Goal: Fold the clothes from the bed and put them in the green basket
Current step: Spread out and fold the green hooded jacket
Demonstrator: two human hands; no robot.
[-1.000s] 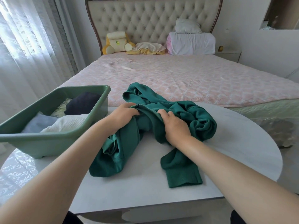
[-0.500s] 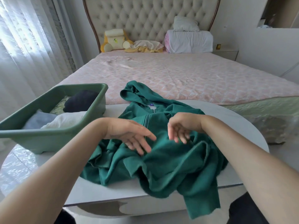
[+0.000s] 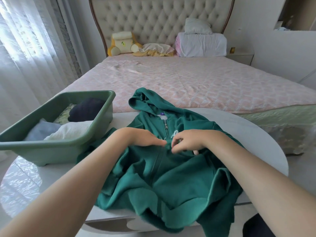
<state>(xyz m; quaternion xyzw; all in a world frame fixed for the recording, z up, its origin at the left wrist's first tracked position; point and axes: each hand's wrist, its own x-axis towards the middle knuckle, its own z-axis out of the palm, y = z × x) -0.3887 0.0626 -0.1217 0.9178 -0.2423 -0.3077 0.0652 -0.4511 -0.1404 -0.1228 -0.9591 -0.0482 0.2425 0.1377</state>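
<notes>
A dark green zip hoodie (image 3: 171,182) lies front up on the white table (image 3: 248,137), hood toward the bed, hem bunched and hanging over the near edge. My left hand (image 3: 143,137) rests flat on its chest, fingers together and pointing right. My right hand (image 3: 186,142) is curled over the zip line, fingertips pinching the fabric there. The green basket (image 3: 56,147) stands on the table's left side with folded dark, white, blue and patterned clothes in it.
The bed (image 3: 196,82) with a pink quilted cover lies beyond the table. A plush toy (image 3: 122,42), a crumpled cloth (image 3: 156,49) and pillows (image 3: 201,42) sit at its headboard. Curtains hang at the left; a nightstand (image 3: 240,56) is at the right.
The bunched hoodie has been opened out flat, front up, and now hangs over the near edge. Both hands let go of the bundle and came together at the zip on its chest.
</notes>
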